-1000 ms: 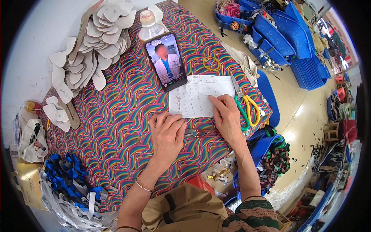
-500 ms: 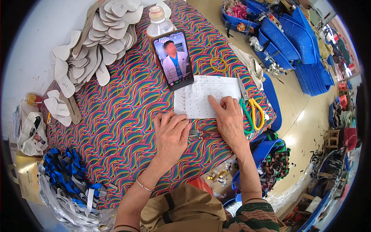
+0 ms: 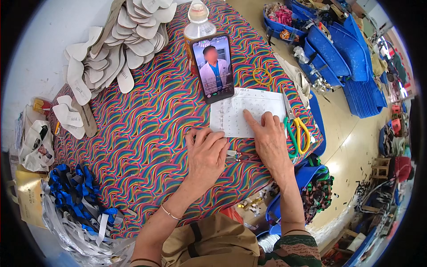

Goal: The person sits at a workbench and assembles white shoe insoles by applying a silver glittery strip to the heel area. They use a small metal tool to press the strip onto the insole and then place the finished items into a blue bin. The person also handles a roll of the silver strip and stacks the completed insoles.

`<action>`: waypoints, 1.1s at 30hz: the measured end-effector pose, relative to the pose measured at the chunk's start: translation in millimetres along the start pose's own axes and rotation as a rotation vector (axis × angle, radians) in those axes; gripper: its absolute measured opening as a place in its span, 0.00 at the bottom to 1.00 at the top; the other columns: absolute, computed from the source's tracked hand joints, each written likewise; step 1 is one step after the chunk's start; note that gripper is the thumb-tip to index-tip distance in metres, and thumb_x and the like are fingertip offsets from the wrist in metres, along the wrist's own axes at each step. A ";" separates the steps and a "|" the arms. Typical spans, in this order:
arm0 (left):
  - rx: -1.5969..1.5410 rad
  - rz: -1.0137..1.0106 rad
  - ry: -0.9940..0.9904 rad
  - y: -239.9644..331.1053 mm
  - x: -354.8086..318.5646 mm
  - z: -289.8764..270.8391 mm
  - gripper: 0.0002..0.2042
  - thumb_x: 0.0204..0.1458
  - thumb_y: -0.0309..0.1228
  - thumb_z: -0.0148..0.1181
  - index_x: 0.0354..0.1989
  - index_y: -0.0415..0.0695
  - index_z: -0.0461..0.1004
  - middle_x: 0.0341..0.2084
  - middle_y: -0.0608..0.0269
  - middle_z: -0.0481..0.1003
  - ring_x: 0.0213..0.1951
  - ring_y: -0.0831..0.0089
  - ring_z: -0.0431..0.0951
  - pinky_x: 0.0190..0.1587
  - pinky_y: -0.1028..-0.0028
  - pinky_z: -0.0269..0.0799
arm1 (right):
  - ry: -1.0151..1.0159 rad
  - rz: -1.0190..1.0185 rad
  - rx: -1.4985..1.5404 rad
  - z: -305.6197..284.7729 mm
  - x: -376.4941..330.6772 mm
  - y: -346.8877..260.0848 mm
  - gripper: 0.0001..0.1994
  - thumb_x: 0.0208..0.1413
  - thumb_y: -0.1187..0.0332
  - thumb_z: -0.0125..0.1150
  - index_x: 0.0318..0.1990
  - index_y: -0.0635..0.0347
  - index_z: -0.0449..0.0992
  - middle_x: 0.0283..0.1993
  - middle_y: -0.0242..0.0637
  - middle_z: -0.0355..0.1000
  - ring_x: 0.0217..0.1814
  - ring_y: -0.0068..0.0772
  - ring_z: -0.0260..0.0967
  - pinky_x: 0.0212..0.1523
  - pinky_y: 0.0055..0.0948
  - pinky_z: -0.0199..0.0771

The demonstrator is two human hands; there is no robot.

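A white sheet of paper (image 3: pixel 227 116) with a printed table and handwritten marks lies flat on the patterned cloth. My right hand (image 3: pixel 272 144) rests over its lower right part, index finger stretched out onto the marks, the other fingers bent. At the lower left corner, my left hand (image 3: pixel 206 153) touches the paper's edge with bent, slightly parted fingers; neither hand grips anything. Between the hands lie small thread snips (image 3: pixel 243 156), partly hidden. Scissors (image 3: pixel 303 139) with yellow and green handles lie right of the paper. A phone (image 3: pixel 213 69) playing a video leans against a bottle (image 3: pixel 199 29).
Pale shaped insole-like pieces (image 3: pixel 138 33) are heaped at the far left. Blue and silver straps (image 3: pixel 80 196) hang at the near left edge. Yellow rubber bands (image 3: pixel 270 79) lie beyond the paper. Blue tubs (image 3: pixel 327 51) stand on the floor at right.
The whole view has shifted slightly, so the table's things sit farther right in the picture. Both hands keep about the same places on the paper.
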State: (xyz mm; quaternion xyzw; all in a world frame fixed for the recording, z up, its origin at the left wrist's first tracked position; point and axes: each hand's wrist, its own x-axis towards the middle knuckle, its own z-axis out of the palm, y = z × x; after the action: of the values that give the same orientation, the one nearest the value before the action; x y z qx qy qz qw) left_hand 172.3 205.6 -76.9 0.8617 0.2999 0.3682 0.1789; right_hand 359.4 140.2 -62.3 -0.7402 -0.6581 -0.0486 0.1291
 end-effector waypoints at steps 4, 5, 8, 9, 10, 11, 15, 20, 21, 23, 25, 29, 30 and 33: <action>0.006 -0.004 0.000 -0.7 0.1 -1.4 0.09 0.42 0.21 0.68 0.34 0.40 0.79 0.38 0.64 0.78 0.43 0.61 0.74 0.52 0.57 0.61 | -0.043 -0.033 -0.048 0.0 2.3 -1.4 0.30 0.51 0.77 0.54 0.65 0.46 0.68 0.42 0.42 0.63 0.41 0.45 0.64 0.40 0.44 0.66; 0.007 -0.008 0.002 -1.1 -0.3 -1.6 0.09 0.42 0.21 0.68 0.34 0.40 0.79 0.38 0.64 0.78 0.44 0.61 0.74 0.53 0.57 0.61 | -0.061 -0.038 -0.066 -2.0 3.8 -3.5 0.31 0.52 0.77 0.54 0.66 0.46 0.67 0.43 0.42 0.63 0.41 0.45 0.65 0.40 0.44 0.66; 0.009 -0.012 0.001 -1.2 0.0 -1.3 0.09 0.42 0.21 0.68 0.33 0.40 0.79 0.38 0.63 0.78 0.44 0.60 0.74 0.53 0.57 0.62 | -0.110 -0.045 -0.123 -8.2 6.5 -8.1 0.33 0.52 0.76 0.55 0.68 0.43 0.65 0.43 0.42 0.63 0.41 0.44 0.65 0.40 0.43 0.67; 0.011 -0.004 -0.003 0.3 0.8 -0.6 0.08 0.42 0.21 0.67 0.33 0.40 0.79 0.38 0.63 0.78 0.44 0.60 0.74 0.53 0.57 0.62 | -0.124 -0.037 -0.144 -10.7 5.0 -8.1 0.33 0.52 0.76 0.55 0.68 0.42 0.65 0.43 0.42 0.63 0.41 0.44 0.66 0.40 0.43 0.67; 0.011 0.006 -0.009 1.8 1.8 0.0 0.08 0.43 0.21 0.67 0.33 0.41 0.78 0.38 0.63 0.78 0.44 0.59 0.74 0.53 0.57 0.62 | -0.090 -0.054 -0.142 -10.1 2.9 -6.5 0.34 0.51 0.76 0.55 0.69 0.41 0.64 0.43 0.42 0.63 0.41 0.44 0.66 0.40 0.43 0.67; 0.031 0.014 -0.004 1.4 3.1 -0.4 0.07 0.44 0.21 0.66 0.33 0.41 0.78 0.38 0.63 0.78 0.44 0.59 0.74 0.53 0.57 0.63 | -0.055 -0.067 -0.141 -6.3 0.8 -3.4 0.35 0.51 0.76 0.55 0.70 0.40 0.63 0.43 0.42 0.63 0.40 0.44 0.66 0.40 0.43 0.67; 0.096 0.060 -0.056 4.9 1.8 -1.2 0.04 0.47 0.21 0.63 0.31 0.41 0.77 0.38 0.61 0.78 0.46 0.57 0.74 0.53 0.58 0.65 | 0.182 -0.002 0.144 -3.3 -19.0 7.1 0.34 0.48 0.79 0.55 0.67 0.45 0.69 0.38 0.42 0.66 0.38 0.43 0.67 0.42 0.40 0.68; 0.119 0.142 -0.064 -3.8 -5.1 4.9 0.05 0.52 0.26 0.65 0.36 0.41 0.79 0.40 0.61 0.79 0.47 0.58 0.74 0.56 0.60 0.64 | 0.575 0.076 0.162 -18.3 -122.8 -0.9 0.30 0.43 0.83 0.58 0.60 0.58 0.73 0.40 0.42 0.71 0.40 0.44 0.68 0.42 0.39 0.69; 0.118 0.164 -0.068 -4.9 -6.0 6.5 0.05 0.53 0.26 0.65 0.37 0.41 0.79 0.40 0.61 0.79 0.47 0.58 0.75 0.56 0.60 0.64 | 0.559 0.175 0.182 -18.2 -152.1 1.2 0.29 0.43 0.83 0.58 0.58 0.58 0.74 0.40 0.42 0.71 0.40 0.45 0.68 0.42 0.40 0.70; 0.150 0.198 -0.060 -6.1 -8.4 5.3 0.06 0.54 0.26 0.64 0.38 0.40 0.80 0.41 0.61 0.80 0.48 0.59 0.75 0.56 0.61 0.65 | 0.543 0.334 0.255 -2.0 -215.1 3.7 0.26 0.44 0.83 0.58 0.55 0.59 0.76 0.42 0.43 0.71 0.40 0.46 0.68 0.42 0.40 0.70; 0.175 0.232 -0.067 -4.7 -9.0 8.2 0.06 0.55 0.26 0.64 0.39 0.39 0.79 0.41 0.61 0.80 0.48 0.60 0.75 0.57 0.61 0.64 | 0.369 0.599 0.359 36.8 -296.4 3.8 0.20 0.47 0.81 0.58 0.50 0.60 0.78 0.42 0.45 0.73 0.40 0.49 0.71 0.41 0.41 0.71; 0.259 0.317 -0.075 -10.2 -10.9 14.7 0.06 0.57 0.28 0.63 0.40 0.40 0.79 0.43 0.61 0.79 0.50 0.61 0.75 0.60 0.60 0.62 | 0.076 1.120 0.625 117.8 -458.8 -6.8 0.12 0.55 0.74 0.57 0.46 0.60 0.81 0.38 0.49 0.78 0.42 0.52 0.77 0.42 0.44 0.75; 0.302 0.352 -0.066 -7.8 -10.6 15.6 0.07 0.58 0.29 0.61 0.41 0.41 0.80 0.44 0.61 0.80 0.49 0.61 0.76 0.58 0.61 0.63 | 0.055 1.195 0.633 136.3 -493.9 -13.2 0.12 0.54 0.73 0.57 0.45 0.60 0.82 0.38 0.50 0.79 0.42 0.52 0.77 0.43 0.44 0.75; 0.339 0.343 -0.064 1.2 -18.7 5.6 0.09 0.58 0.30 0.61 0.43 0.41 0.80 0.45 0.59 0.79 0.50 0.59 0.76 0.59 0.61 0.62 | -0.143 1.388 0.514 191.3 -577.5 -27.8 0.12 0.51 0.72 0.58 0.41 0.58 0.84 0.40 0.53 0.79 0.44 0.51 0.79 0.46 0.44 0.76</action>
State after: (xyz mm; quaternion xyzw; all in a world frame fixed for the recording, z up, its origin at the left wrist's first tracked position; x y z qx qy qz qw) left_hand 166.7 192.0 -89.9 0.9289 0.2011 0.3099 -0.0240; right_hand 238.7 -363.6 -382.5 -0.9336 -0.0367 0.2478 0.2561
